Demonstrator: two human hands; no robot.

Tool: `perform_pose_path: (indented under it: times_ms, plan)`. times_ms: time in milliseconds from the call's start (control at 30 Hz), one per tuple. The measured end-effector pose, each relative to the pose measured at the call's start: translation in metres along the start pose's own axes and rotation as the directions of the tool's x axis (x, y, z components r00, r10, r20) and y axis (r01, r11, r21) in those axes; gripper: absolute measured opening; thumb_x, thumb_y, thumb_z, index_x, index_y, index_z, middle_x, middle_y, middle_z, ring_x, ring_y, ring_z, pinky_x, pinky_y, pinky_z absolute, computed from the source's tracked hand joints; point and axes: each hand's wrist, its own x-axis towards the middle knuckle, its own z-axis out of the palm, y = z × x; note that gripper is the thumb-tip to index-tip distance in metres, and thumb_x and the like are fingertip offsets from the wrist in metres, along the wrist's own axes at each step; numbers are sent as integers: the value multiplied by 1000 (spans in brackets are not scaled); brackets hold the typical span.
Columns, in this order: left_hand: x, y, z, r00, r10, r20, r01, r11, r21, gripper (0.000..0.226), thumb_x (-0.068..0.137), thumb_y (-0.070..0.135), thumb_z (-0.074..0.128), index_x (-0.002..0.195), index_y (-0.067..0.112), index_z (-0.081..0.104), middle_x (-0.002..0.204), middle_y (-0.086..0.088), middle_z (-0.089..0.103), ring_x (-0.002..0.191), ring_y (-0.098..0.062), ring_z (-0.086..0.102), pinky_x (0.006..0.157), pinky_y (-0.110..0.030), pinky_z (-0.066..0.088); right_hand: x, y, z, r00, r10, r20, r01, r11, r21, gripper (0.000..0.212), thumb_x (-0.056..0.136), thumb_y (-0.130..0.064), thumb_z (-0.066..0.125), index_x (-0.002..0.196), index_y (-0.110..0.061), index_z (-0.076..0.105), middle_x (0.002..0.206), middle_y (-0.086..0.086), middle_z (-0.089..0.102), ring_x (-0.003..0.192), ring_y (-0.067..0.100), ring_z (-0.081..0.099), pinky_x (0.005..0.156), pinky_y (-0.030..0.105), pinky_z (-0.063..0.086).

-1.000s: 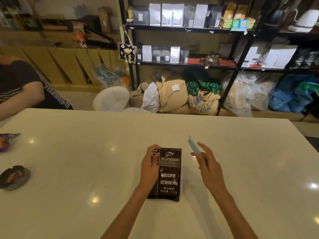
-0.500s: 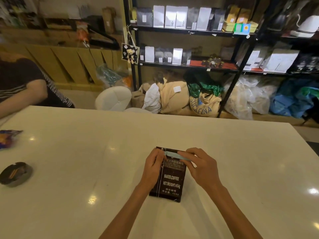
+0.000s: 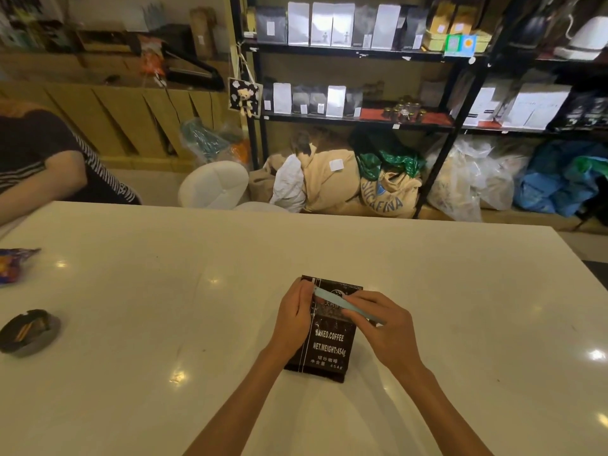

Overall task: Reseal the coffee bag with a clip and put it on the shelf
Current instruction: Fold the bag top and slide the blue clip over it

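Table (image 3: 427, 291) glossy, smooth, white; coffee bag (image 3: 329, 347) dark, slightly shiny foil-like; clip (image 3: 342, 304) matt pale-blue plastic.

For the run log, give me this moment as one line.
stage: clipping | coffee bag: flat on table | clip: across bag top | left hand: steadies bag | right hand: holds clip

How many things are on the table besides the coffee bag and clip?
2: a snack wrapper at the far left edge, partly cut off, and a dark ashtray nearer, also left. More may lie outside the frame.
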Motion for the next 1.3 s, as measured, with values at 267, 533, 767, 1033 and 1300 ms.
perform_pose_path:
  times_ms: [267, 533, 767, 1033, 1300]
  plan:
    - [2, -6, -9, 996, -87, 16, 88, 994, -60, 34, 104, 27, 34, 76, 33, 52, 76, -7, 53, 69, -23, 55, 65, -47, 50, -12, -8, -7, 980, 44, 194, -66, 992, 109, 26, 88, -41, 66, 112, -33, 73, 125, -21, 64, 113, 6, 61, 89, 21, 54]
    - [0, -7, -16, 996, -52, 71, 55, 997, -46, 24, 99, 28, 42, 84, 30, 61, 91, -9, 60, 85, -25, 61, 77, -49, 52, -17, 3, -78, 959, 253, 129, -267, 958, 104, 19, 84, -37, 67, 92, -54, 72, 102, -27, 71, 85, 4, 71, 76, 14, 55]
    - [-5, -8, -17, 991, -90, 95, 112, 959, -262, 49, 93, -3, 56, 122, 35, 43, 122, -13, 54, 105, -31, 64, 73, -40, 61, 7, 26, -113, 887, 430, 169, -421, 903, -87, 32, 81, -8, 77, 83, -40, 74, 82, -26, 75, 73, 0, 68, 71, 9, 49]
    - [-5, -1, -4, 979, -180, 96, 201, 925, -322, 78, 91, -5, 59, 142, 44, 25, 124, -1, 56, 103, -12, 69, 72, -28, 60, 34, 11, -32, 841, 430, 328, -484, 869, 105, 26, 79, -15, 80, 96, -27, 64, 88, -1, 79, 84, 16, 75, 74, 30, 60]
    - [4, -4, -1, 960, -281, -8, 267, 920, -288, 97, 88, -3, 63, 152, 38, 4, 132, 1, 37, 92, -4, 62, 58, -13, 56, 39, 10, -3, 818, 501, 282, -557, 813, 172, 36, 80, -20, 79, 110, -21, 58, 100, 9, 75, 89, 20, 72, 66, 22, 57]
